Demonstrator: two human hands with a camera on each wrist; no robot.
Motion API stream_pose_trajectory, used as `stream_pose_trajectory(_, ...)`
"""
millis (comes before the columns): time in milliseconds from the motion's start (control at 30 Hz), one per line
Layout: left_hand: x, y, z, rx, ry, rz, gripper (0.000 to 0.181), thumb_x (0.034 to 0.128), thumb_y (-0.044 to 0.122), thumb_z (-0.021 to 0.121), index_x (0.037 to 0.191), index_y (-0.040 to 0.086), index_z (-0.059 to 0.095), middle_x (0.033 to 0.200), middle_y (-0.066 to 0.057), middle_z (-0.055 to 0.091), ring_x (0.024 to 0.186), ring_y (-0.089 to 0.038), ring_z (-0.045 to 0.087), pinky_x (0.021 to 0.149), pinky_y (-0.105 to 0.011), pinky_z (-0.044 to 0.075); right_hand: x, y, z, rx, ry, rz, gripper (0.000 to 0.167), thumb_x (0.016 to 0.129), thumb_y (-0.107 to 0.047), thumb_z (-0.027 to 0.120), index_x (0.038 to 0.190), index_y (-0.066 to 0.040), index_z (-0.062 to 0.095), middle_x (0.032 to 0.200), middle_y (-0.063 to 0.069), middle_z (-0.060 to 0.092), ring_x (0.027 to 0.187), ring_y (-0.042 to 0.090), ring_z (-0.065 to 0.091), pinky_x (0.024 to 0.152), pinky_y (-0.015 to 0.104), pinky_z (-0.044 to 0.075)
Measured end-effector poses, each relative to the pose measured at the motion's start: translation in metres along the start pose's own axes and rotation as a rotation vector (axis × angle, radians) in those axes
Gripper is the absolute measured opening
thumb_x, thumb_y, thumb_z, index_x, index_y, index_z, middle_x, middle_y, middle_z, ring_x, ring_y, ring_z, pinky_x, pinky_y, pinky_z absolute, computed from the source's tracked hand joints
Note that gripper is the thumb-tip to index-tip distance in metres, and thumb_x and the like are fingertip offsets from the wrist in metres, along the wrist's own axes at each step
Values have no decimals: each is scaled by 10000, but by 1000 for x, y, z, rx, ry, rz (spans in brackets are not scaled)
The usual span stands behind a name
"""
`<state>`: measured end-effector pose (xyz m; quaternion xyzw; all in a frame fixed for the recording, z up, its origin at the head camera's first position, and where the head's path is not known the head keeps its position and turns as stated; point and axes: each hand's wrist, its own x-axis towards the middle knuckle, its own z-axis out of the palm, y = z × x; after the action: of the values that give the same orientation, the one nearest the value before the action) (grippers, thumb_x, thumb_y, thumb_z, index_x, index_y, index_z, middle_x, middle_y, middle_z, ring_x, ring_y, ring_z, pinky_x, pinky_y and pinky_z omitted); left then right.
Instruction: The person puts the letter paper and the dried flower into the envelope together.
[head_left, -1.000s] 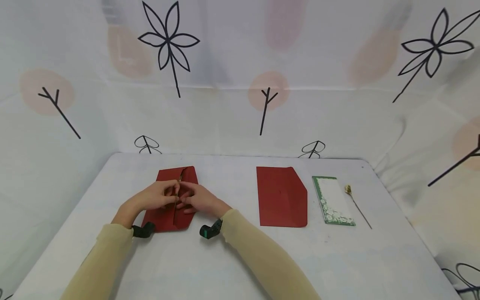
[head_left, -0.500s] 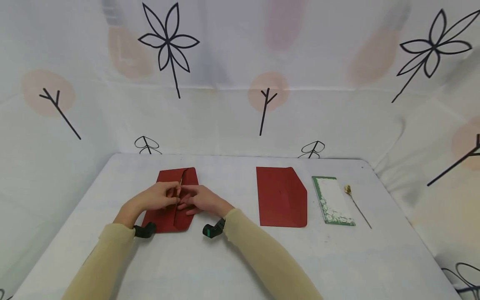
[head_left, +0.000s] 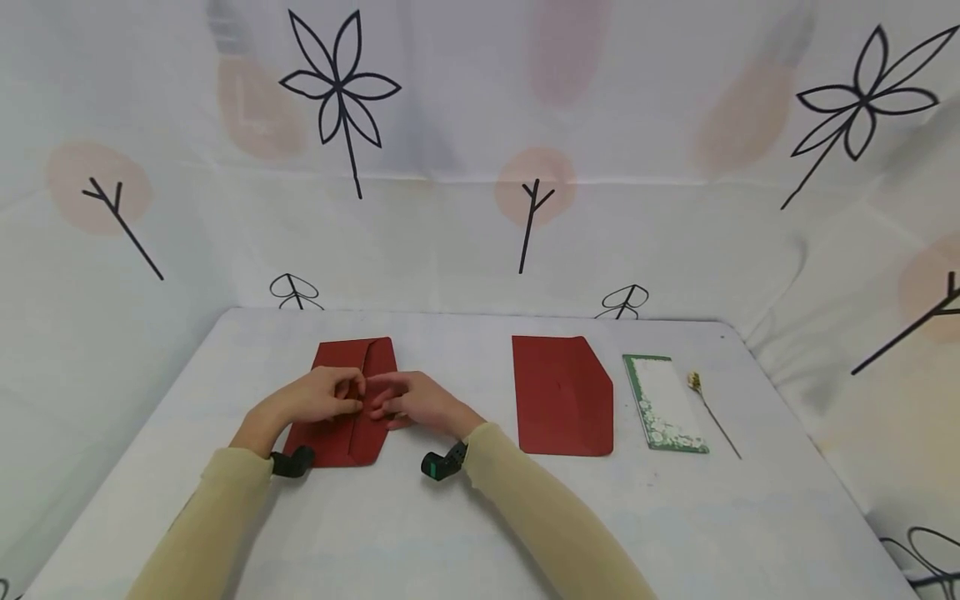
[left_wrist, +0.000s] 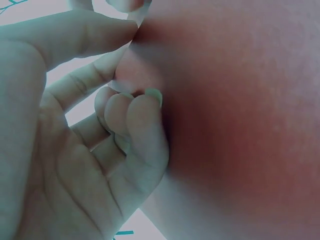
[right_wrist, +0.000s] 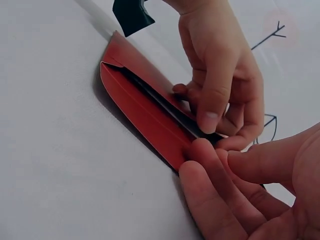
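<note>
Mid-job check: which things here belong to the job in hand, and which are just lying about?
In the job:
partly open red envelope
left fingers
right fingers

Apparently just lying about, untouched:
second red envelope
green-edged card
long-stemmed flower

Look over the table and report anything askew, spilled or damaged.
Nothing looks spilled or torn. The left red envelope lies slanted with a gap along its flap, while the other red envelope sits squarer; handling likely explains it. Faint specks mark the white tabletop near the green-edged card, too small to identify.
</note>
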<state>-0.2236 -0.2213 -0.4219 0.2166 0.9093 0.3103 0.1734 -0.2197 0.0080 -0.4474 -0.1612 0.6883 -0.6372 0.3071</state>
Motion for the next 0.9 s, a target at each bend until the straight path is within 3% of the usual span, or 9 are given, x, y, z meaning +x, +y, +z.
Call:
stream_pose_trajectory(467, -1, -1, 0, 17, -6, 9, 199, 920, 165, 706, 1107, 131, 645, 718, -42, 516, 585, -171, 563, 614, -352, 484, -27, -5, -25, -83, 30, -64, 471, 968, 36, 530, 1387, -171, 589, 1113, 93, 681, 1000, 240, 696, 802, 351, 570)
stream_pose_trajectory(900, -1, -1, 0, 8, -2, -1, 211, 911, 158, 718, 1108, 132, 645, 730, -46, 511, 598, -167, 558, 622, -348, 486, -65, -9, -65, -136, 96, -57, 485, 969, 40, 527, 1438, -88, 525, 1211, 176, 638, 1063, 260, 675, 840, 360, 560)
